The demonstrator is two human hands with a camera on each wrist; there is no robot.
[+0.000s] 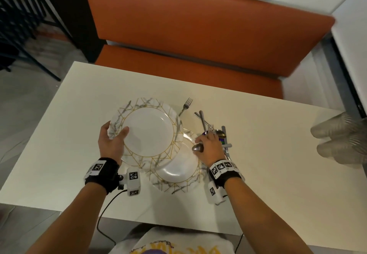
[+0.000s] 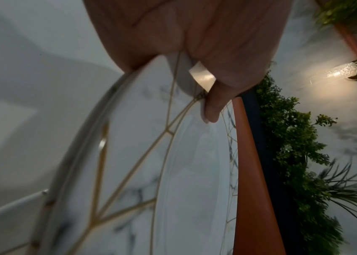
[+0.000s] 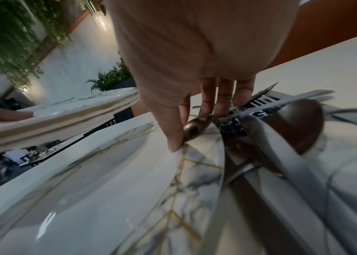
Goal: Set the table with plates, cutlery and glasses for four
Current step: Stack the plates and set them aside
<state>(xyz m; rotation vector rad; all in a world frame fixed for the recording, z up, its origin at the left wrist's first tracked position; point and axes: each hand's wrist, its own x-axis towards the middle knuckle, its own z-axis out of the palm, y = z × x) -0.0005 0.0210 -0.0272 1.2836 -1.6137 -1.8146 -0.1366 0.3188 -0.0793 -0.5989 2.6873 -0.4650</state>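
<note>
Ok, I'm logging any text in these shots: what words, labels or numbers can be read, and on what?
None can be read whole.
Dark packet under the cutlery: white letters, cut off and blurred.
Shirt print: yellow lettering, cropped and blurred.
Wristband tags: black-and-white code squares, no words.

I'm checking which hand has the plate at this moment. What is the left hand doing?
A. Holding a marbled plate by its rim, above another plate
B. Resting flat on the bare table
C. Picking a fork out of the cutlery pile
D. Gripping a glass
A: the left hand grips the upper plate at its rim, thumb on top, and that plate overlaps the lower plate.
</note>
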